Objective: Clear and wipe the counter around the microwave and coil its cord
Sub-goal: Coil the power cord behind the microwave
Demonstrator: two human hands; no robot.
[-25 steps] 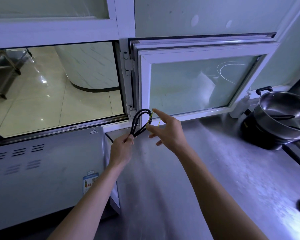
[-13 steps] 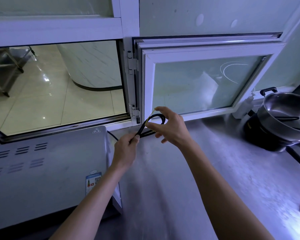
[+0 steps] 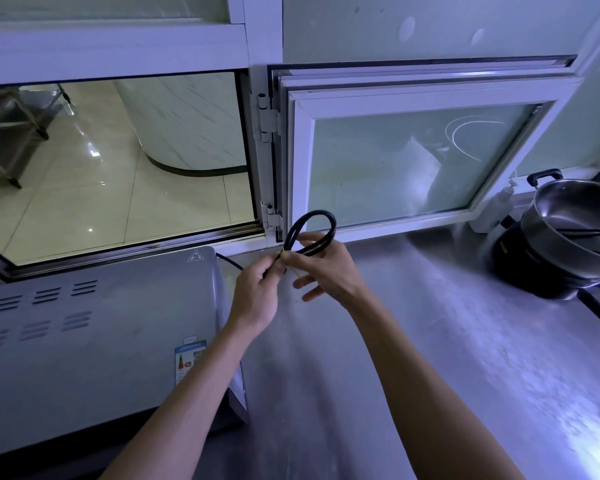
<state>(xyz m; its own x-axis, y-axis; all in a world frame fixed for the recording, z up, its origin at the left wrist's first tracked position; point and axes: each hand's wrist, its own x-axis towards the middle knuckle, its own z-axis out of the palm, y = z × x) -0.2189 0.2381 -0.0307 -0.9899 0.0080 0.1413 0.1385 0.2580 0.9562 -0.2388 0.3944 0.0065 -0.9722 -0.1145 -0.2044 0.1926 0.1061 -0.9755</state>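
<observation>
Currently, by item:
Left hand (image 3: 257,292): closed in a pinch on the gathered strands of the cord, thumb and fingers meeting at the base of the loop.
Right hand (image 3: 326,268): thumb and index finger pinched at the same point, touching a thin yellow tie (image 3: 284,256); remaining fingers spread loosely below.
Cord (image 3: 317,230): black, folded into a doubled loop rising above both hands; held off the counter, in front of the lower window frame; one strand trailing left and down behind the microwave.
Microwave (image 3: 94,337): grey housing with vent slots, standing left of the hands; label stuck at the near right corner of the top.
Counter (image 3: 413,341): bare stainless steel below and right of the hands.
Hinged window (image 3: 413,161): frosted pane, white frame, directly behind the loop.
Steel pot (image 3: 575,223): far right, well apart from the hands, white bottle (image 3: 496,206) just beside it.
</observation>
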